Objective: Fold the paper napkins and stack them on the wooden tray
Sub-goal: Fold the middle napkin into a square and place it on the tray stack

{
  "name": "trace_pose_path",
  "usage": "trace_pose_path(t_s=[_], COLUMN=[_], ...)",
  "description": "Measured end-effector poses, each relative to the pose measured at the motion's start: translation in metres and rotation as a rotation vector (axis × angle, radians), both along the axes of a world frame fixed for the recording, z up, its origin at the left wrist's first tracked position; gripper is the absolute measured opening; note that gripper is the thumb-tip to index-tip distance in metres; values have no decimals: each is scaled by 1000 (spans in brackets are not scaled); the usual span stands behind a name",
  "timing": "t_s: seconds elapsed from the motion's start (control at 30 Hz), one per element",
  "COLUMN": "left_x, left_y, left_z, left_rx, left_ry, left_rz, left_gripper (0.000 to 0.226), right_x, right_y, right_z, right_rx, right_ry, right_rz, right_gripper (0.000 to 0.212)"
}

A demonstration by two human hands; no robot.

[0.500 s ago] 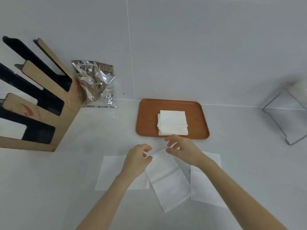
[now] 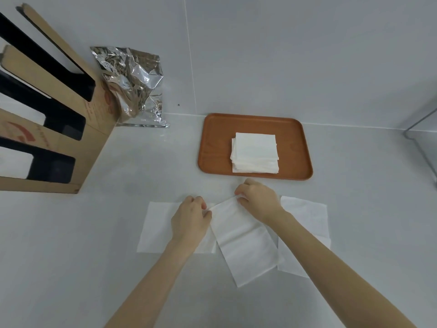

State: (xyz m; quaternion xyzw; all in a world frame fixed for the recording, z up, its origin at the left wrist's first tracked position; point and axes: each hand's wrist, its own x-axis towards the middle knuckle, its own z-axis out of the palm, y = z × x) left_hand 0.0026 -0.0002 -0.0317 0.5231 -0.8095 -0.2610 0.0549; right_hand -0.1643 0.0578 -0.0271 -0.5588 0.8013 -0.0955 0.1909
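Below wooden tray [image 2: 255, 119]: left hand [image 2: 190, 217], right hand [image 2: 257, 200] pinch half-folded napkin [image 2: 243, 240] far corners; thin, limp, tears easily.

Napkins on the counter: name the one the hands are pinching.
The middle napkin, lying askew atop its flat neighbours; left hand and right hand grip its far corners.

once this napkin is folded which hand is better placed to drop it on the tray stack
Probably the right hand. It pinches the far corner of the middle napkin just in front of the wooden tray, below the folded stack. The left hand grips the other corner, farther to the left of the tray.
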Motion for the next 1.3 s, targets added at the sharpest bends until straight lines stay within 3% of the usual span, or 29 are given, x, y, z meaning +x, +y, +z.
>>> trace_pose_path(t_s=[0.37, 0.5, 0.67, 0.8, 1.07, 1.3], left_x=[-3, -15, -25, -19, -4, -22], left_y=[-4, -14, -14, -7, 0, -11], left_z=[4, 25, 60, 88, 145, 114], left_rx=[-8, 24, 74, 109, 232, 236], left_ry=[99, 261, 474, 514, 669, 617], left_rz=[-50, -81, -133, -218, -359, -328], left_gripper=[9, 6, 3, 9, 19, 20], right_x=[-5, -22, -33, -28, -16, -31], right_y=[5, 14, 44, 71, 104, 89], right_z=[6, 37, 80, 108, 161, 126], right_rx=[-80, -156, -231, -292, -419, -399], right_ry=[-90, -268, -392, -466, -642, -676], right_rz=[-55, -144, -196, -196, -150, -258], right_gripper=[14, 9, 21, 10, 18, 17])
